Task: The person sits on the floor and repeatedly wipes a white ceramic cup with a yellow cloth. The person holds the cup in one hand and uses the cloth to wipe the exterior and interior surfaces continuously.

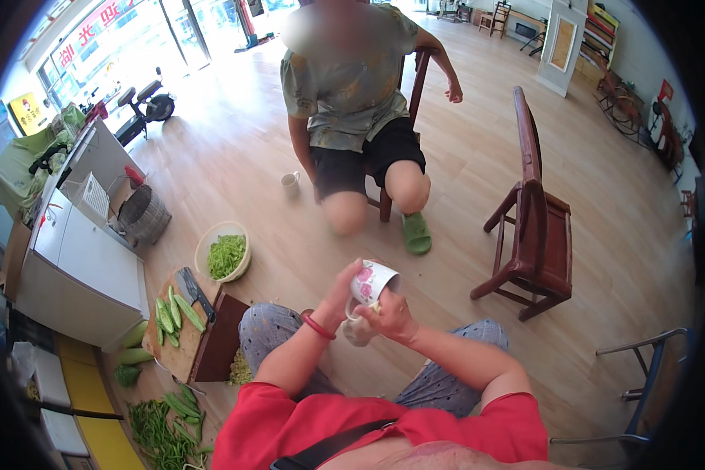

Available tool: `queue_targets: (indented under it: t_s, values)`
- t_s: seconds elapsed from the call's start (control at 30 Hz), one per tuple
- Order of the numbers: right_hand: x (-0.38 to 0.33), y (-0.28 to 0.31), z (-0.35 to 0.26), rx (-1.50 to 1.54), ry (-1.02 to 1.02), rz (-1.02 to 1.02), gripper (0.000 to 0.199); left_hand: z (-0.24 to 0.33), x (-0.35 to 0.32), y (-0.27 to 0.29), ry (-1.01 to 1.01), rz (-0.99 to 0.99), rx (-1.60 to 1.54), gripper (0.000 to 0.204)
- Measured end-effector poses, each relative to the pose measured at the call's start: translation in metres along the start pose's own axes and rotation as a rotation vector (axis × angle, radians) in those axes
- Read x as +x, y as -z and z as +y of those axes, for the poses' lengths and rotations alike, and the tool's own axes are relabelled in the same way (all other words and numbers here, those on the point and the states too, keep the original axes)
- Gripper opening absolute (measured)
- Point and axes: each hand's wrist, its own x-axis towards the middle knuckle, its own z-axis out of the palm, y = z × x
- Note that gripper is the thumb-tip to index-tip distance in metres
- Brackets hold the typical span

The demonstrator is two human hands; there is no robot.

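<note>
A white mug [374, 276] with pink flowers is tilted between my hands, above my lap. My left hand [342, 293], with a red bangle at its wrist, wraps round its left side. My right hand [395, 319] is closed at its rim and handle side. A pale, soft-looking thing [358, 332] shows just under my fingers; its kind is unclear. To my left, halved cucumbers [169, 316] and a dark-bladed knife [194, 293] lie on a wooden cutting board [182, 351]. Behind the board, a cream bowl [245, 265] holds cut greens [226, 254].
A person [351, 102] sits facing me, with a cup [290, 184] on the floor alongside. A wooden chair [530, 227] stands at right, a metal-framed chair [650, 384] nearer. Green peppers [160, 431] lie at lower left; a basket [144, 215] stands by the white cabinet [86, 266].
</note>
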Motion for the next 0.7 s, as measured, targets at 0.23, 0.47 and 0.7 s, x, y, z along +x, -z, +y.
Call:
queue_targets:
  t_s: [0.23, 0.47, 0.7]
  values:
    - [0.006, 0.017, 0.000, -0.315, 0.460, -0.169, 0.058, 0.009, -0.017, 0.004, 0.081, 0.049, 0.072, 0.042]
    - [-0.006, 0.004, -0.022, 0.422, -0.259, 0.062, 0.045, -0.013, -0.016, -0.010, -0.147, -0.012, 0.019, 0.053]
    - [-0.007, -0.008, 0.015, -0.430, 0.468, -0.019, 0.060, -0.010, -0.015, 0.007, -0.020, 0.176, 0.087, 0.049]
